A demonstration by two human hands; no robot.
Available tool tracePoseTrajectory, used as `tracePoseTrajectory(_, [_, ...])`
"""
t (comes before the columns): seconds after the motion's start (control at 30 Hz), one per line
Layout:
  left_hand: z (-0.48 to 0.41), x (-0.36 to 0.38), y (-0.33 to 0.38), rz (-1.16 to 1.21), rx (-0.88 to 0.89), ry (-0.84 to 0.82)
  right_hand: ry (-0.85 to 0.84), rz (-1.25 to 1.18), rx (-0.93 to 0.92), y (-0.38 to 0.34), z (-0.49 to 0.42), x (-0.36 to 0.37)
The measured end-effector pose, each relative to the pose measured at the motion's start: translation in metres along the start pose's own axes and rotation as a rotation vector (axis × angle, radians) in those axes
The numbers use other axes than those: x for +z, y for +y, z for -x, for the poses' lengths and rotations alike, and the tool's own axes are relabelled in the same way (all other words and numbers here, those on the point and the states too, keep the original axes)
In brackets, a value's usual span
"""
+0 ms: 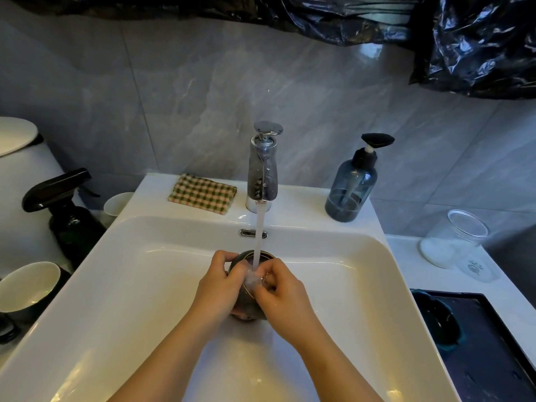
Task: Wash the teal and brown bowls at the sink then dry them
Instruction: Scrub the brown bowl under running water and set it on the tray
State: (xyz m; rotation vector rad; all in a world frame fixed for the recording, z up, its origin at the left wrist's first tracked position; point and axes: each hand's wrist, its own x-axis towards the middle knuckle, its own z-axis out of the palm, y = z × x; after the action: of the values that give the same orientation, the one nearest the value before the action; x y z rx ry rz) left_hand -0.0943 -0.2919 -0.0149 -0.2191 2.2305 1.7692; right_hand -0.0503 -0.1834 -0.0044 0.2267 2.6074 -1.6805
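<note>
While water [259, 233] ran, your left hand [220, 285] gripped the bowl [246, 303] by its wall, right hand [282, 294] curled over the rim; likely slick, stiff, fragile.

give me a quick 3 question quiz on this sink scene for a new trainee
1. True or false: the left hand and right hand hold the bowl under water running from the tap.
2. Where is the checked cloth? A over the tap; B on the sink rim, left of the tap; C in the bowl.
3. Fill in: the soap pump bottle stands to the ___ of the tap.
Key: 1 true; 2 B; 3 right.
</note>
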Motion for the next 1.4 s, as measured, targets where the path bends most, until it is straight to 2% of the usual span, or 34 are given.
tracePoseTrajectory(0.07, [0.002,0.000,0.001,0.008,0.001,-0.011,-0.003,0.150,-0.063,0.003,-0.001,0.001])
tracePoseTrajectory(0.17, [0.002,0.001,0.000,-0.032,0.029,0.024,0.064,0.500,-0.113,0.001,-0.003,0.001])
tracePoseTrajectory(0.23, [0.001,-0.001,0.000,-0.030,0.030,0.055,0.068,0.607,-0.128,-0.001,-0.005,0.001])
tracePoseTrajectory(0.27, [0.001,-0.002,-0.001,-0.033,0.028,0.062,0.054,0.582,-0.117,0.000,-0.005,0.000])
tracePoseTrajectory(0.37, [0.000,-0.003,-0.002,-0.035,0.013,0.051,-0.021,0.227,0.008,0.001,-0.001,0.000])
tracePoseTrajectory(0.47, [0.000,-0.003,0.000,-0.007,0.006,0.039,-0.021,0.076,-0.031,0.005,-0.001,0.004])
tracePoseTrajectory(0.57, [0.002,-0.002,0.001,0.019,0.002,0.008,-0.032,0.198,-0.092,0.007,-0.002,0.005])
tracePoseTrajectory(0.73, [0.001,-0.001,0.000,-0.035,0.038,0.059,0.073,0.570,-0.156,0.002,-0.004,0.001])
tracePoseTrajectory(0.77, [0.001,-0.001,0.000,-0.038,0.035,0.062,0.064,0.545,-0.135,0.003,-0.004,0.000])
tracePoseTrajectory(0.87, [0.001,-0.003,0.000,-0.031,0.015,0.039,-0.014,0.238,-0.036,0.007,-0.003,0.003])
tracePoseTrajectory(0.93, [0.002,-0.002,0.001,-0.006,0.007,0.023,-0.026,0.131,-0.039,0.007,-0.002,0.005])
tracePoseTrajectory(1.0, [0.002,-0.002,0.002,0.013,0.003,0.015,-0.037,0.184,-0.062,0.007,-0.002,0.006])
tracePoseTrajectory(1.1, [0.002,-0.001,0.001,-0.009,0.028,0.028,0.029,0.438,-0.131,0.002,-0.002,0.001])
tracePoseTrajectory(1.17, [0.002,-0.001,0.000,-0.024,0.039,0.049,0.031,0.511,-0.092,-0.001,-0.003,-0.003])
tracePoseTrajectory(1.3, [0.002,-0.002,0.000,-0.018,0.009,0.032,-0.048,0.223,0.048,-0.002,0.000,-0.004])
tracePoseTrajectory(1.4, [0.004,0.000,0.002,0.003,-0.013,0.010,-0.030,0.131,0.013,-0.001,0.000,0.000])
